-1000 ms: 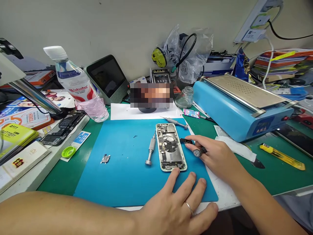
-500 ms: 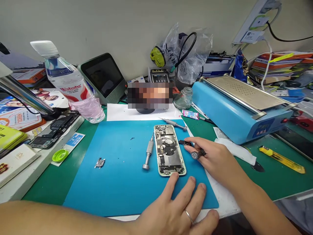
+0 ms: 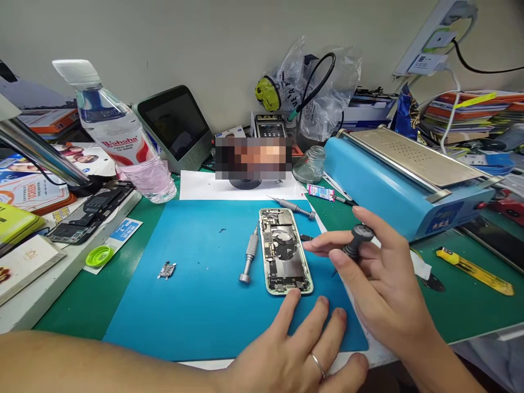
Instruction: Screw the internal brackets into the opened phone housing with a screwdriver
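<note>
An opened phone (image 3: 286,251) with its inner parts bare lies on the blue mat (image 3: 184,316). My left hand (image 3: 303,344), a ring on one finger, rests with fingers spread, its index fingertip at the phone's bottom edge. To the right of the phone my right hand (image 3: 380,273) is closed round a dark screwdriver (image 3: 362,233), whose thin tip points down. A small black part (image 3: 305,238) lies by the phone's right side, near my fingertips. One grey screwdriver (image 3: 249,254) lies left of the phone, and another grey screwdriver (image 3: 295,208) lies above it. A small metal part (image 3: 167,271) sits farther left.
A blue machine with a metal plate (image 3: 393,185) stands at the right, with a yellow cutter (image 3: 475,271) in front. A water bottle (image 3: 126,147), a screen device (image 3: 174,128) and a glass jar (image 3: 310,164) line the back. A green cap (image 3: 99,256) lies at left.
My right hand has let go of the small black part beside the phone and turned upward, with the screwdriver now more upright in it. My left hand has stayed in place.
</note>
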The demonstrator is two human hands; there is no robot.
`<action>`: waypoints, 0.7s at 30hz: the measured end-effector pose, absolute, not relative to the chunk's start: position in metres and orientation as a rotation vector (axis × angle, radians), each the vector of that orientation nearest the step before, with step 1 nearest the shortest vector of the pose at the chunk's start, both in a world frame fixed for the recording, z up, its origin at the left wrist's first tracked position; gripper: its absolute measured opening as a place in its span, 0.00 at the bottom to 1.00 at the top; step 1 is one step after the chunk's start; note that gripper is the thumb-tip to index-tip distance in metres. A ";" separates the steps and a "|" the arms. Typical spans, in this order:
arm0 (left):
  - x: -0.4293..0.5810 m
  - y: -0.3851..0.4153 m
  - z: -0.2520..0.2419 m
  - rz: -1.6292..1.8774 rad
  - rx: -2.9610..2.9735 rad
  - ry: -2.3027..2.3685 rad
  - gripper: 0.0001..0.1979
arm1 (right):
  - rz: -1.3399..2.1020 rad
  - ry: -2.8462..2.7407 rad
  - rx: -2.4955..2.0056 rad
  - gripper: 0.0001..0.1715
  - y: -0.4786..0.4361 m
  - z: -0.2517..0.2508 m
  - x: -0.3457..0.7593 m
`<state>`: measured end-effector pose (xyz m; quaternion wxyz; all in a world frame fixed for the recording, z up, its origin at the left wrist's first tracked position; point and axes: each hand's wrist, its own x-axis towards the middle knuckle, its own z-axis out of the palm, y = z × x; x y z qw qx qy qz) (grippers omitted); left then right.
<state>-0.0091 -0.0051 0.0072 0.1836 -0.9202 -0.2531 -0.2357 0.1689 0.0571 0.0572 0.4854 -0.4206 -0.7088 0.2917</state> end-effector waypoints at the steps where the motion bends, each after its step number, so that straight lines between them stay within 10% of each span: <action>1: -0.009 -0.005 0.007 -0.653 -2.605 -0.708 0.19 | 0.754 -1.700 -0.999 0.32 0.054 0.057 0.163; 21: -0.017 -0.004 0.030 -0.451 -2.795 -0.692 0.22 | 0.572 -1.398 -1.175 0.30 0.024 0.061 0.140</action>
